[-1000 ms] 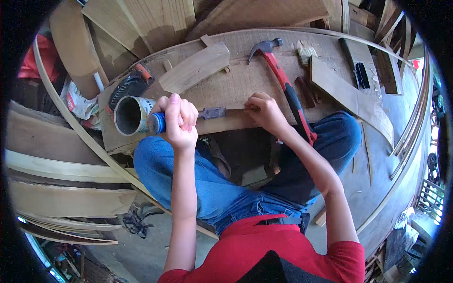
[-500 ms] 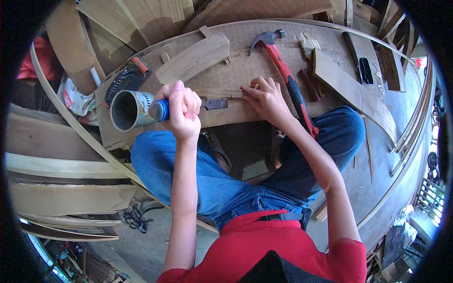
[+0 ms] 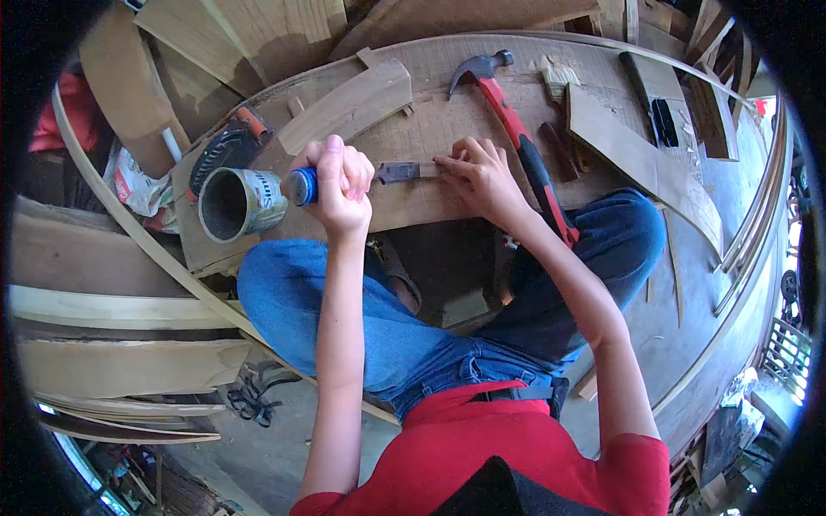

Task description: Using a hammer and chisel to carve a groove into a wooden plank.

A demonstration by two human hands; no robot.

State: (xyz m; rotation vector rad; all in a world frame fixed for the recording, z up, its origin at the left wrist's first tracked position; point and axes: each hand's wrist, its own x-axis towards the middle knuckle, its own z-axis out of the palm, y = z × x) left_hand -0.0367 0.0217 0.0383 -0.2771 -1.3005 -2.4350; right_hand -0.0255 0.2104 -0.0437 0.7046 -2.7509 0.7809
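My left hand (image 3: 339, 187) is closed round the blue handle of a chisel (image 3: 399, 173). The chisel's flat steel blade points right and lies over a thin wooden strip (image 3: 429, 170), covering much of it. At the strip's right end, the bent fingers of my right hand (image 3: 482, 176) grip it against the plank bench (image 3: 413, 209). Just right of that hand lies a claw hammer (image 3: 521, 142) with a red and black handle. A metal can (image 3: 245, 204), tilted toward me, stands left of my left hand.
Beyond my hands a shaped wood block (image 3: 348, 105) rests on the bench. To the right are a brush (image 3: 559, 76), a curved board (image 3: 641, 159) and a dark-handled tool (image 3: 641, 86). Long boards (image 3: 129, 365) lie on the left; thin strips (image 3: 753, 224) curve along the right.
My left hand has shifted slightly right and the chisel blade has moved up from beside the wooden strip to over it. My right hand has stayed nearly in place.
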